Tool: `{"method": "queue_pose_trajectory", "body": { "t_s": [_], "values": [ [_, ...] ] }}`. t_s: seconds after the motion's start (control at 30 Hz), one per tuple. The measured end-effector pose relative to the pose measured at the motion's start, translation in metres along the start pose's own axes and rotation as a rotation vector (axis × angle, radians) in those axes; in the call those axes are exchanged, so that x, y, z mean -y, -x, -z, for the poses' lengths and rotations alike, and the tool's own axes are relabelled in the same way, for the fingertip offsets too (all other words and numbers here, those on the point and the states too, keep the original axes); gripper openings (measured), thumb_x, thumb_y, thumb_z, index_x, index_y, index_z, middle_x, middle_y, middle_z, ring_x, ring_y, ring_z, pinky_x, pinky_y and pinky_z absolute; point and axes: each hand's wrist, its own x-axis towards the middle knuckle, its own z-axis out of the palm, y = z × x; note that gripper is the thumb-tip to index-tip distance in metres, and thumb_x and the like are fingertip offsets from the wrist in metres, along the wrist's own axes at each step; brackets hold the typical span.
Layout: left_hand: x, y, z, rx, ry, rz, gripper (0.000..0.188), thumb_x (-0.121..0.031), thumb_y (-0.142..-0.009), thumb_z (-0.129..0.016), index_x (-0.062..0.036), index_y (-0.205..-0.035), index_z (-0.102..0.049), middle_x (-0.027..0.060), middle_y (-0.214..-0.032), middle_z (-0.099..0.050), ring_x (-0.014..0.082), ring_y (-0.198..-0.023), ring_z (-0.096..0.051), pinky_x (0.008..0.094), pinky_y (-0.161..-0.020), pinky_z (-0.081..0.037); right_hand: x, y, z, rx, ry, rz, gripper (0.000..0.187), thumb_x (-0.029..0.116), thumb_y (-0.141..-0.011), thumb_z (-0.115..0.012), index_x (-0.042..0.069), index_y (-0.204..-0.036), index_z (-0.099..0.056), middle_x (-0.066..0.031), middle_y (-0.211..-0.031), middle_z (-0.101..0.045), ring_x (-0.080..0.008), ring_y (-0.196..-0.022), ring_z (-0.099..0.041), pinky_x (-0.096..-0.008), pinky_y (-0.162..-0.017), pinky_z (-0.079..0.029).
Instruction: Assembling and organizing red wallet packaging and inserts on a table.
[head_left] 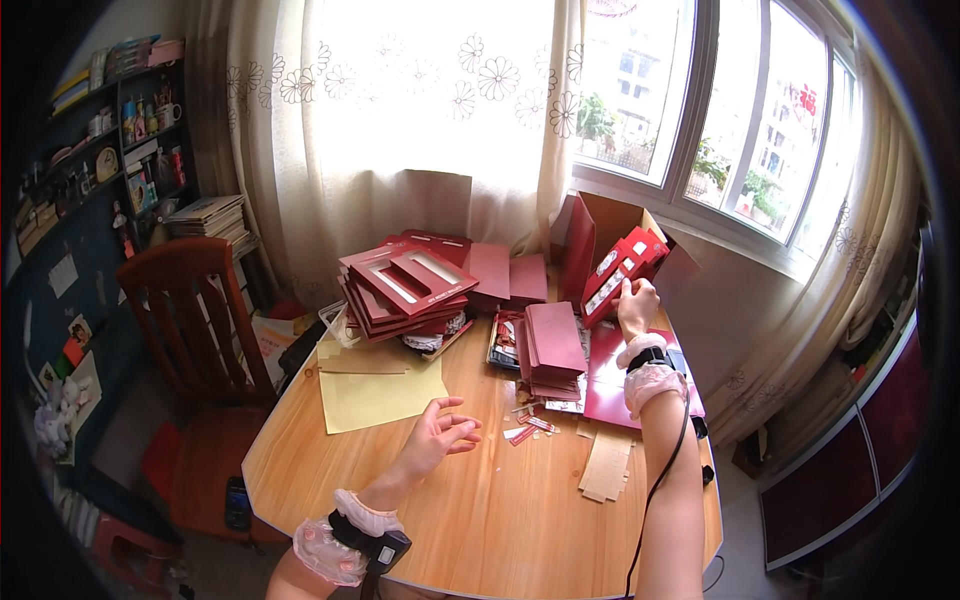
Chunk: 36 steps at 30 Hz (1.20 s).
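My right hand [638, 306] reaches to the back right of the table and grips the lower end of a flat red box [612, 272] with pale window cut-outs. That box is tilted up in front of an open brown carton [618, 213], which partly hides behind it. Over the wooden table, my left hand [440, 437] hovers with its fingers apart and nothing in them, nearest to a yellow sheet [385, 396]. Between the hands stands a stack of dark red flat boxes [553, 345]. Right of the stack lies a glossy pink-red sheet [612, 372].
A pile of red window-cut sleeves [415, 277] rises at the back left. Cardboard strips [605, 466] and small printed slips [524, 432] lie on the table [455, 535]. A wooden chair [195, 320] stands left, with a phone [237, 503] near the table's edge. A cable [660, 485] trails along my right arm.
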Motion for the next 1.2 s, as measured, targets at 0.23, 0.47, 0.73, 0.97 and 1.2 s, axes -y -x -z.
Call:
{"method": "queue_pose_trajectory", "body": {
  "t_s": [0.23, 0.47, 0.73, 0.97, 1.2],
  "values": [
    [-0.002, 0.001, 0.0, -0.007, -0.006, 0.004, 0.05, -0.012, -0.1, -0.063, -0.0036, -0.14, -0.035, 0.0156, -0.119, -0.065, 0.02, -0.099, -0.069, 0.0337, -0.087, -0.059, 0.006, 0.007, 0.008, 0.027, 0.142, -0.124, 0.03, 0.035, -0.092, -0.07, 0.005, -0.085, -0.07, -0.0151, -0.076, -0.074, -0.031, -0.072, -0.075, -0.0431, -0.076, -0.058],
    [-0.002, -0.001, -0.002, -0.104, 0.038, -0.074, 0.052, -0.01, -0.099, -0.062, -0.0031, -0.141, -0.033, 0.0164, -0.123, -0.06, 0.0212, -0.1, -0.067, 0.0348, -0.086, -0.059, 0.078, 0.053, -0.005, 0.246, -0.34, 0.274, 0.025, 0.024, -0.093, -0.068, -0.001, -0.092, -0.071, -0.0161, -0.077, -0.073, -0.0234, -0.068, -0.07, -0.0372, -0.063, -0.053],
    [0.0, -0.005, 0.004, -0.334, 0.056, -0.191, 0.051, -0.007, -0.096, -0.062, -0.0064, -0.14, -0.038, 0.0123, -0.121, -0.059, 0.0191, -0.095, -0.066, 0.0345, -0.083, -0.059, 0.153, 0.175, -0.064, 1.269, -0.883, -0.053, 0.048, 0.015, -0.1, -0.064, 0.014, -0.146, -0.05, -0.0074, -0.115, -0.067, -0.0148, -0.105, -0.065, -0.0293, -0.087, -0.054],
    [-0.007, -0.002, 0.0, -0.361, 0.082, -0.218, 0.05, -0.006, -0.095, -0.062, -0.0052, -0.139, -0.039, 0.0109, -0.121, -0.059, 0.0185, -0.094, -0.066, 0.0339, -0.081, -0.059, 0.171, 0.205, -0.102, 1.373, -1.168, -0.493, 0.053, 0.004, -0.099, -0.058, 0.014, -0.15, -0.046, -0.0086, -0.121, -0.057, -0.019, -0.111, -0.063, -0.0337, -0.09, -0.054],
    [-0.005, -0.005, 0.003, -0.402, 0.067, -0.255, 0.042, -0.014, -0.1, -0.059, -0.0048, -0.137, -0.043, 0.0114, -0.121, -0.059, 0.0191, -0.098, -0.065, 0.0344, -0.082, -0.058, 0.17, 0.2, -0.087, 1.36, -1.198, -0.478, 0.063, -0.01, -0.091, -0.05, 0.002, -0.153, -0.042, -0.0093, -0.145, -0.048, -0.0226, -0.135, -0.049, -0.0348, -0.098, -0.048]
  ]
}}
